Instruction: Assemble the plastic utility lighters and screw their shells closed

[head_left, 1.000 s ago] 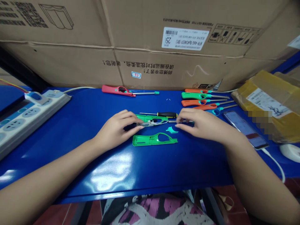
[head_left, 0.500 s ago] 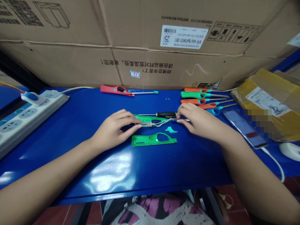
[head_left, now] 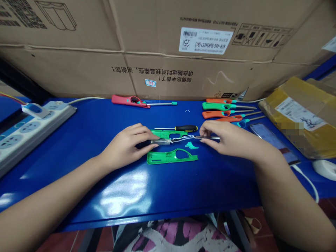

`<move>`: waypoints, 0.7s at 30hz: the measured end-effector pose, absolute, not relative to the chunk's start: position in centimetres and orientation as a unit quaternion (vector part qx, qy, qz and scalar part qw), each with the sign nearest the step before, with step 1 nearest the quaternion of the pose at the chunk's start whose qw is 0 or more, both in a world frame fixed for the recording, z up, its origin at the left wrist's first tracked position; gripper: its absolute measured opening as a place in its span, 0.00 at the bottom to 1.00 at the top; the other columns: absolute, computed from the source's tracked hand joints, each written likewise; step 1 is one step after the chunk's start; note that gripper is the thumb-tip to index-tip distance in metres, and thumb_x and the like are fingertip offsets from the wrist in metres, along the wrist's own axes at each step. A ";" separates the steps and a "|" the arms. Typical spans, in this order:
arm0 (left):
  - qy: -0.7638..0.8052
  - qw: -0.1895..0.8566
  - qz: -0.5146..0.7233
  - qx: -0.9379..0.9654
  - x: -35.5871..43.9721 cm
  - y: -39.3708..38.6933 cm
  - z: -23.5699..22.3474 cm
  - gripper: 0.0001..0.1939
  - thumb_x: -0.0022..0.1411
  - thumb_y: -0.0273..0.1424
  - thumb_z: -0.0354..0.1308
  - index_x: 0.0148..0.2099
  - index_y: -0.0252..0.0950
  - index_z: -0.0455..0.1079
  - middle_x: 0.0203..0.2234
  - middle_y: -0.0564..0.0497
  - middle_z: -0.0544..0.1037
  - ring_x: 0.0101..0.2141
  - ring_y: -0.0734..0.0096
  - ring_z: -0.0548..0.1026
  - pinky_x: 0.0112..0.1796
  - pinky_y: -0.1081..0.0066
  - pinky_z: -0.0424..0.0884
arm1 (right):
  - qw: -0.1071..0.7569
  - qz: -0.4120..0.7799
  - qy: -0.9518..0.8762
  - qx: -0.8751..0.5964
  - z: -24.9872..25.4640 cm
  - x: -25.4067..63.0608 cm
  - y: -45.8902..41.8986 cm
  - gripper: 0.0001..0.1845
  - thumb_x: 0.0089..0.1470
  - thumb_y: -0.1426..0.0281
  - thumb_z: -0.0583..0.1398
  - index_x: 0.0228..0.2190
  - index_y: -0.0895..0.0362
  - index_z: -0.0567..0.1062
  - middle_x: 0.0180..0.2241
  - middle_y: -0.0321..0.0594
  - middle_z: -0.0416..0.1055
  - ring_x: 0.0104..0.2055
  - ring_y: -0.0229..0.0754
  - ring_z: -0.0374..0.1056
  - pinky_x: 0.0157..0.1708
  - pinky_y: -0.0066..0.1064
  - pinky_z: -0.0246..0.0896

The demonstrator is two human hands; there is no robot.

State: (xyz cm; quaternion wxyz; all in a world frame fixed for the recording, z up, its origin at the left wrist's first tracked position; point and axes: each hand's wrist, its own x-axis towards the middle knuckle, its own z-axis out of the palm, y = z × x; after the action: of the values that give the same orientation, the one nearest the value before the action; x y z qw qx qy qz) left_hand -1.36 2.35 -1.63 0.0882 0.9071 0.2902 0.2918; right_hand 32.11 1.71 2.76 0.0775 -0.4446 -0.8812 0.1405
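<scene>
My left hand [head_left: 131, 141] pinches a clear lighter fuel tank [head_left: 163, 141] between thumb and fingers. White wires [head_left: 183, 138] run from the tank to a metal lighter tube [head_left: 215, 138], which my right hand [head_left: 219, 138] pinches near its wired end. Behind the tank lies one green casing half [head_left: 170, 133], partly covered by my left fingers. The other green casing half [head_left: 172, 156] rests nearer me, hollow side up. A small teal trigger [head_left: 192, 145] sits between the hands, under the wires. Beyond them is a black and yellow screwdriver [head_left: 186, 128].
A red lighter [head_left: 131, 101] lies at the back; several orange, green and blue lighters [head_left: 219, 106] are grouped back right. A phone [head_left: 267, 138] and taped carton [head_left: 301, 115] stand right, a power strip [head_left: 28, 129] left. A large cardboard box [head_left: 157, 38] walls the back.
The tank and tube have come away from the rear green casing half towards me. The wires between them are now stretched straighter, with my right hand slightly farther right.
</scene>
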 end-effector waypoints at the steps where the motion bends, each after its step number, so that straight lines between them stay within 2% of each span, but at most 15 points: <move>1: 0.289 0.089 0.284 0.910 -1.4 2.4 -1.6 0.10 0.68 0.33 0.61 0.49 0.36 0.78 0.38 0.47 0.80 0.39 0.66 0.76 0.43 0.65 0.73 | 0.077 0.144 -0.884 -0.439 2.8 32.0 1.6 0.01 0.59 0.70 0.58 0.35 0.54 0.69 0.35 0.38 0.72 0.34 0.41 0.66 0.34 0.33 0.59; 7: 0.288 0.090 0.253 0.919 -1.5 2.6 -1.8 0.11 0.71 0.34 0.57 0.50 0.37 0.78 0.39 0.46 0.79 0.39 0.65 0.76 0.42 0.64 0.74 | 0.082 0.208 -0.888 -0.401 3.1 30.9 0.8 0.02 0.57 0.70 0.60 0.32 0.55 0.71 0.31 0.36 0.71 0.31 0.39 0.65 0.31 0.30 0.59; 12: 0.295 0.099 0.241 0.919 -1.5 2.8 -1.9 0.12 0.71 0.33 0.56 0.51 0.36 0.77 0.41 0.45 0.78 0.41 0.65 0.76 0.44 0.65 0.74 | 0.035 0.265 -0.891 -0.367 3.1 30.7 0.7 0.04 0.59 0.73 0.60 0.34 0.55 0.76 0.30 0.35 0.72 0.29 0.36 0.66 0.29 0.28 0.60; 16: 0.293 0.107 0.219 0.925 -1.5 2.9 -1.9 0.12 0.71 0.33 0.56 0.51 0.36 0.77 0.41 0.45 0.78 0.41 0.64 0.75 0.44 0.64 0.74 | 0.025 0.231 -0.897 -0.377 2.4 30.9 1.2 0.06 0.60 0.72 0.60 0.37 0.55 0.78 0.33 0.38 0.74 0.31 0.39 0.68 0.30 0.29 0.60; 21: 0.301 0.125 0.207 0.922 -1.5 2.8 -1.9 0.12 0.72 0.34 0.55 0.51 0.37 0.77 0.42 0.45 0.78 0.43 0.64 0.76 0.45 0.64 0.74 | 0.048 0.161 -0.904 -0.392 1.5 31.3 2.0 0.09 0.61 0.73 0.59 0.41 0.55 0.78 0.40 0.42 0.77 0.39 0.43 0.73 0.38 0.32 0.64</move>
State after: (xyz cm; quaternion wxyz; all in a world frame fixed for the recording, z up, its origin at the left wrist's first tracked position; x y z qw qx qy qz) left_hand -1.53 2.85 -1.93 0.1252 0.9222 0.3013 0.2075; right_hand 31.29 2.04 1.52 0.0476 -0.3920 -0.9045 0.1613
